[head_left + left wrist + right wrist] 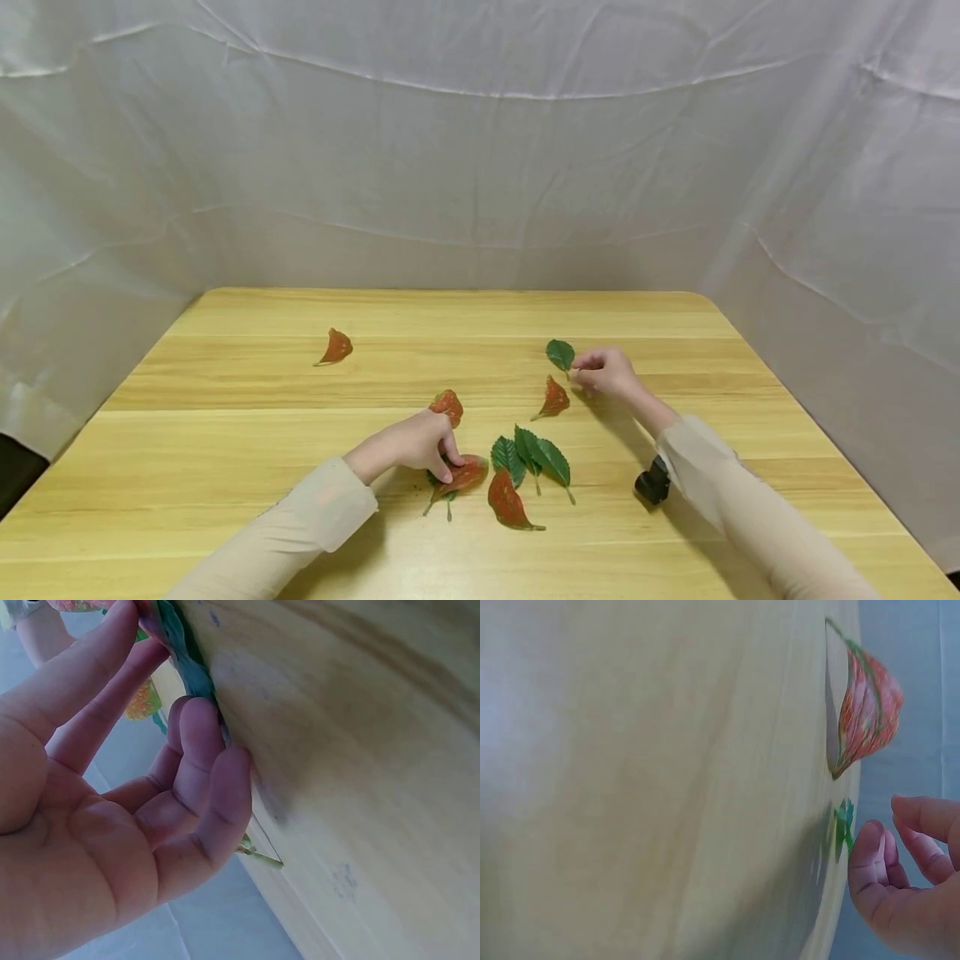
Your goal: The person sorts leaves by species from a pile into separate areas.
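Observation:
In the head view, my left hand (pixel 420 442) pinches a red leaf (pixel 468 473) between thumb and forefinger, low over the table. Green leaf edges and stems show beneath it. The left wrist view has the green leaf (pixel 187 656) close to the fingertips, against the wood. My right hand (pixel 606 372) hovers beside the stem of a single green leaf (pixel 559 354). Its thumb and forefinger stand apart in the right wrist view, where a red leaf (pixel 874 705) lies beyond. That red leaf (pixel 553 398) is just left of the hand in the head view.
Several green leaves (pixel 553 460) overlap near the middle front, with a red leaf (pixel 508 500) against them. Another red leaf (pixel 447 406) lies beyond my left hand; one more (pixel 339 345) is far left. A black device (pixel 652 483) sits at my right cuff. White sheeting (pixel 480 183) surrounds the wooden table (pixel 225 417).

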